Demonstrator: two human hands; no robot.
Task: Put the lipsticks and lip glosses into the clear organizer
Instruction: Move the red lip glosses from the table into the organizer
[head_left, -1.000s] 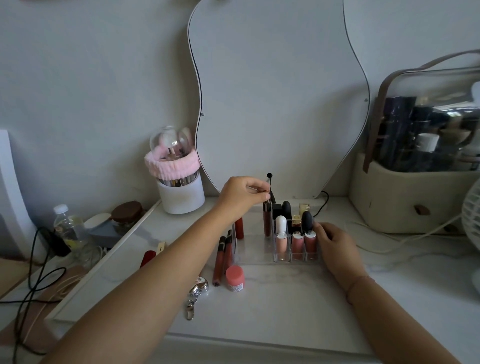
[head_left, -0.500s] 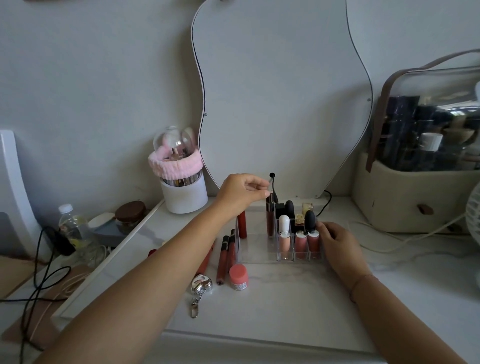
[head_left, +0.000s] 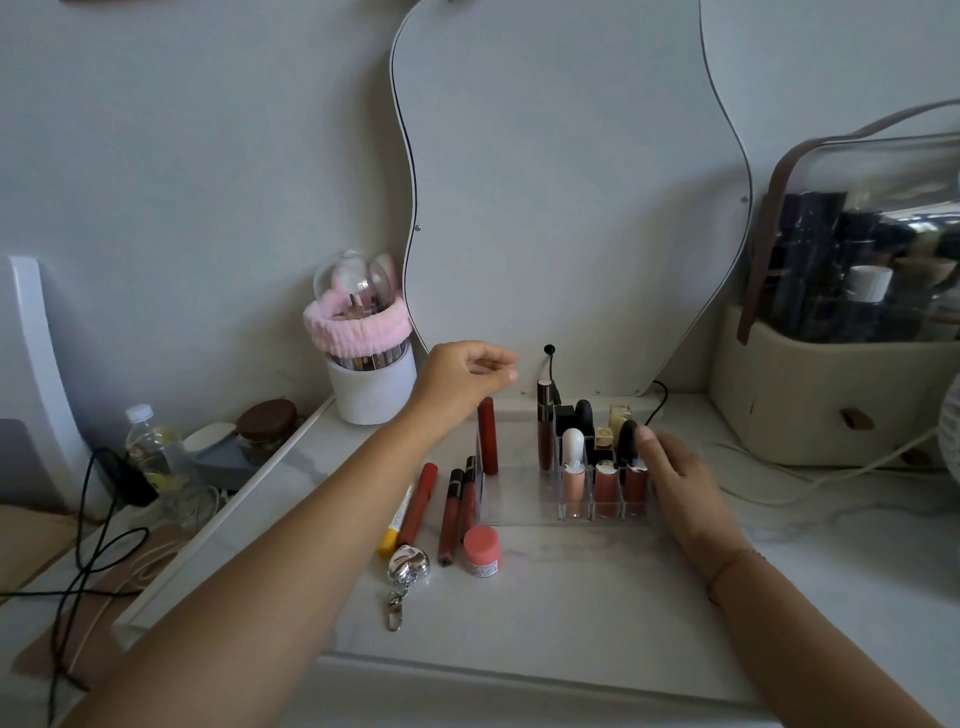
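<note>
While the right hand (head_left: 675, 480) rests with relaxed fingers against the right wall of the clear organizer (head_left: 514, 512) on the desk (head_left: 571, 597), the left hand (head_left: 465, 382) hovers above its far left corner, fingers loosely curled, grasping nothing. A brown lip gloss (head_left: 544, 436) stands upright inside. A red lipstick (head_left: 487, 436) stands at the organizer's left wall; inside or outside, I cannot tell. Loose lip glosses (head_left: 451, 514) lie just left.

place: home dressing table | signs: wavy mirror (head_left: 561, 197) against wall, brush holder (head_left: 371, 387) with pink headband (head_left: 356, 328), clear cosmetics bag (head_left: 852, 291), organizer (head_left: 571, 483) of lipsticks
</note>
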